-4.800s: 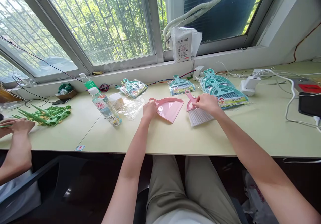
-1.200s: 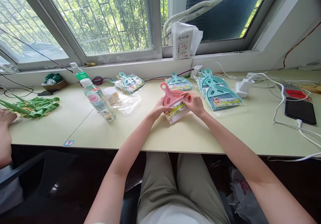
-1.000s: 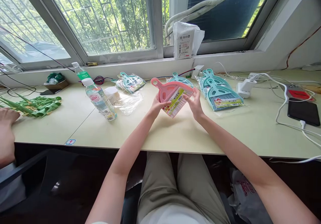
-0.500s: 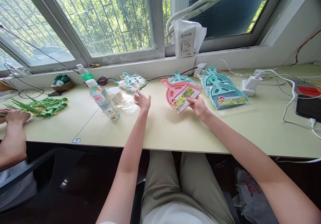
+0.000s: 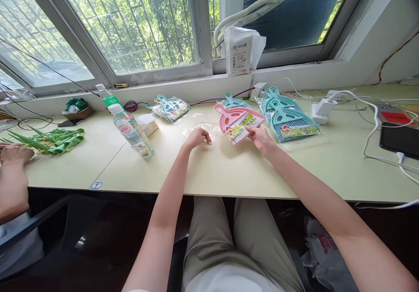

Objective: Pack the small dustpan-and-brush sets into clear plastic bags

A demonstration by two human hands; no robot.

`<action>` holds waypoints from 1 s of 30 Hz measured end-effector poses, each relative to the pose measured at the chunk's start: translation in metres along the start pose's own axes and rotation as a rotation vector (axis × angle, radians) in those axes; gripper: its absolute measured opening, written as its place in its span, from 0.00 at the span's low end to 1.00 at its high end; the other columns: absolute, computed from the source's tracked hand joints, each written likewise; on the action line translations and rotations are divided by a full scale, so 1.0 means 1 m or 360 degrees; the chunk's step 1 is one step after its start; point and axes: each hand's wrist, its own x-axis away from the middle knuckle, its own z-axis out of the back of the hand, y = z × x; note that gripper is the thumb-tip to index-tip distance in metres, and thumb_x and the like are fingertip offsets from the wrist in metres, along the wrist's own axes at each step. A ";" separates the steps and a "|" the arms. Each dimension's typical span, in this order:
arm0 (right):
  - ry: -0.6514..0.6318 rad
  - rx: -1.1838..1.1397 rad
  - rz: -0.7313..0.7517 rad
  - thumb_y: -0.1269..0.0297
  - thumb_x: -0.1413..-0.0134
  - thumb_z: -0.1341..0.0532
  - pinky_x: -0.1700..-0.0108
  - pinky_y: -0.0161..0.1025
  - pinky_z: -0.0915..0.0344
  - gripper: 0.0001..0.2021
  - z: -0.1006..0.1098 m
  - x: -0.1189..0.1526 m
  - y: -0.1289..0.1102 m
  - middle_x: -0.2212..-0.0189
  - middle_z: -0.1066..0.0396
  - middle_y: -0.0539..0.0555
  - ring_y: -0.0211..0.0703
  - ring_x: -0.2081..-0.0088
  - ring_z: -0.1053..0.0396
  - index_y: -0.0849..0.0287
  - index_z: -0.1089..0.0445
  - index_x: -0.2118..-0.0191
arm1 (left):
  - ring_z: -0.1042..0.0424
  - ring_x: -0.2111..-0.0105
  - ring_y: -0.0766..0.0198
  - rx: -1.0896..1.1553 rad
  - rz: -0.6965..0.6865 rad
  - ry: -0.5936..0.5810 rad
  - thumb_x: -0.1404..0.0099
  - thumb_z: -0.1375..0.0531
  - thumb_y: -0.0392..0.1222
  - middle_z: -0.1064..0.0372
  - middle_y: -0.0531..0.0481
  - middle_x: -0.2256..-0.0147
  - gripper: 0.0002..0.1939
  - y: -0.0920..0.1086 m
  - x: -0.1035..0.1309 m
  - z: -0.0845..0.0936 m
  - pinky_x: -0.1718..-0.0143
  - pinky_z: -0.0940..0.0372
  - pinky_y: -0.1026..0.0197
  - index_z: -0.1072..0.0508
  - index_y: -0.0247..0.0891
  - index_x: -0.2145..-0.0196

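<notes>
A pink dustpan and brush set (image 5: 238,124) with a yellow-green label is held by its lower right corner in my right hand (image 5: 260,138). Left of it, my left hand (image 5: 198,138) has its fingers curled at the edge of a clear plastic bag (image 5: 199,124) on the table. Behind the pink set lies a teal set (image 5: 234,102). Several teal sets in clear wrap (image 5: 291,119) are piled to the right. More wrapped teal sets (image 5: 172,108) rest farther left.
Two bottles (image 5: 131,130) and a white tissue pack (image 5: 148,125) stand left on the table (image 5: 225,174). At far left, a person's hand (image 5: 15,153) touches green leaf strips (image 5: 55,140). Chargers (image 5: 322,111), cables and a black phone (image 5: 399,139) lie right.
My left hand has moved right with the clear plastic bag, away from the white tissue pack, and its fingers have curled. My right hand still holds the pink set.
</notes>
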 end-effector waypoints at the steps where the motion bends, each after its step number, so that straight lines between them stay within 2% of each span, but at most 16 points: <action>1: -0.0005 0.0020 -0.0005 0.75 0.55 0.35 0.54 0.42 0.23 0.16 0.000 0.000 0.000 0.60 0.23 0.52 0.45 0.54 0.24 0.55 0.31 0.58 | 0.28 0.59 0.54 -0.0039 -0.0005 0.0068 0.43 0.45 0.32 0.25 0.47 0.67 0.12 0.003 0.001 -0.002 0.55 0.35 0.56 0.23 0.41 0.77; 3: -0.0019 0.0061 -0.0035 0.76 0.55 0.36 0.55 0.42 0.22 0.15 0.000 -0.001 0.000 0.60 0.22 0.52 0.46 0.55 0.24 0.56 0.30 0.60 | 0.32 0.51 0.50 -0.0172 0.0061 0.0363 0.41 0.41 0.38 0.27 0.44 0.58 0.07 0.006 0.003 -0.005 0.52 0.36 0.53 0.23 0.42 0.65; 4: -0.0023 0.0080 -0.0062 0.77 0.55 0.36 0.55 0.42 0.23 0.14 0.000 -0.001 -0.001 0.61 0.22 0.53 0.46 0.56 0.23 0.56 0.30 0.61 | 0.35 0.47 0.48 -0.0229 0.0097 0.0480 0.41 0.38 0.42 0.30 0.43 0.52 0.11 0.005 0.003 -0.006 0.50 0.37 0.51 0.24 0.43 0.59; 6: -0.0042 0.0115 -0.0127 0.78 0.56 0.36 0.55 0.41 0.23 0.13 -0.001 -0.001 -0.003 0.61 0.22 0.54 0.46 0.57 0.23 0.58 0.28 0.62 | 0.40 0.43 0.45 -0.0282 0.0171 0.0501 0.44 0.34 0.46 0.35 0.40 0.47 0.20 0.001 0.003 -0.009 0.47 0.38 0.48 0.27 0.43 0.53; 7: -0.0062 0.0137 -0.0160 0.79 0.56 0.36 0.56 0.41 0.22 0.13 -0.001 -0.001 -0.004 0.61 0.22 0.54 0.46 0.58 0.23 0.59 0.28 0.62 | 0.39 0.42 0.45 -0.0291 0.0220 0.0455 0.43 0.34 0.46 0.35 0.40 0.47 0.19 -0.002 0.002 -0.009 0.46 0.38 0.48 0.27 0.43 0.54; 10: -0.0171 0.0223 -0.0261 0.80 0.57 0.36 0.60 0.41 0.22 0.13 -0.002 0.002 -0.009 0.63 0.21 0.56 0.46 0.62 0.22 0.60 0.27 0.63 | 0.34 0.46 0.47 -0.0311 0.0365 0.0423 0.39 0.38 0.38 0.30 0.41 0.52 0.05 -0.010 -0.001 -0.008 0.45 0.39 0.50 0.24 0.42 0.64; 12: -0.0258 0.0278 -0.0333 0.81 0.58 0.35 0.64 0.39 0.22 0.13 -0.003 0.004 -0.012 0.64 0.21 0.57 0.46 0.64 0.22 0.61 0.26 0.64 | 0.32 0.49 0.49 -0.0260 0.0449 0.0533 0.39 0.39 0.35 0.27 0.43 0.55 0.04 -0.015 -0.002 -0.004 0.46 0.39 0.50 0.24 0.42 0.68; 14: -0.0298 0.0315 -0.0388 0.82 0.58 0.35 0.67 0.38 0.22 0.12 -0.003 0.005 -0.013 0.65 0.21 0.57 0.46 0.65 0.22 0.62 0.25 0.65 | 0.30 0.51 0.50 -0.0093 0.0522 0.0657 0.41 0.36 0.38 0.25 0.46 0.58 0.02 -0.017 -0.002 0.003 0.47 0.39 0.50 0.23 0.44 0.69; 18: -0.0152 0.0283 -0.0364 0.83 0.59 0.36 0.69 0.34 0.23 0.12 0.000 0.002 -0.013 0.67 0.21 0.55 0.43 0.67 0.22 0.62 0.26 0.67 | 0.27 0.58 0.53 0.0305 0.0667 0.0754 0.43 0.33 0.42 0.23 0.49 0.63 0.03 -0.020 -0.001 0.012 0.52 0.37 0.53 0.23 0.44 0.71; 20: -0.0069 0.0237 -0.0326 0.83 0.59 0.36 0.69 0.33 0.23 0.13 0.001 -0.001 -0.012 0.67 0.21 0.54 0.41 0.67 0.22 0.61 0.26 0.67 | 0.28 0.55 0.52 0.0268 0.0622 0.0810 0.43 0.33 0.43 0.23 0.46 0.61 0.04 -0.019 -0.001 0.012 0.51 0.38 0.53 0.23 0.43 0.69; 22: -0.0045 0.0217 -0.0305 0.83 0.59 0.36 0.68 0.34 0.23 0.13 0.003 -0.002 -0.011 0.67 0.21 0.53 0.42 0.66 0.22 0.60 0.26 0.67 | 0.33 0.48 0.49 0.0108 0.0483 0.0865 0.43 0.33 0.44 0.25 0.45 0.55 0.08 -0.017 -0.002 0.007 0.48 0.40 0.51 0.23 0.43 0.64; 24: -0.0059 0.0240 -0.0307 0.83 0.60 0.36 0.67 0.36 0.22 0.14 0.004 -0.003 -0.011 0.66 0.21 0.54 0.44 0.65 0.22 0.60 0.26 0.66 | 0.36 0.45 0.47 -0.0037 0.0387 0.0813 0.43 0.33 0.43 0.27 0.44 0.52 0.09 -0.016 -0.003 0.001 0.45 0.43 0.49 0.23 0.43 0.63; 26: -0.0090 0.0281 -0.0317 0.83 0.60 0.35 0.64 0.38 0.22 0.14 0.004 -0.003 -0.011 0.65 0.21 0.55 0.45 0.63 0.21 0.61 0.27 0.65 | 0.34 0.47 0.47 -0.0124 0.0407 0.0690 0.42 0.35 0.38 0.26 0.44 0.56 0.02 -0.016 -0.004 -0.003 0.43 0.44 0.48 0.24 0.43 0.68; 27: -0.0110 0.0305 -0.0324 0.83 0.60 0.35 0.62 0.39 0.22 0.15 0.004 -0.003 -0.010 0.65 0.21 0.56 0.46 0.63 0.21 0.61 0.27 0.64 | 0.32 0.49 0.48 -0.0146 0.0442 0.0646 0.41 0.36 0.35 0.25 0.44 0.59 0.03 -0.016 -0.004 -0.003 0.44 0.44 0.48 0.24 0.42 0.71; 30: -0.0127 0.0373 -0.0325 0.83 0.61 0.34 0.60 0.43 0.21 0.15 0.005 -0.005 -0.008 0.65 0.21 0.56 0.49 0.61 0.21 0.61 0.28 0.64 | 0.30 0.54 0.52 -0.0102 0.0505 0.0729 0.38 0.41 0.33 0.25 0.47 0.63 0.08 -0.016 -0.003 -0.001 0.47 0.42 0.51 0.26 0.43 0.72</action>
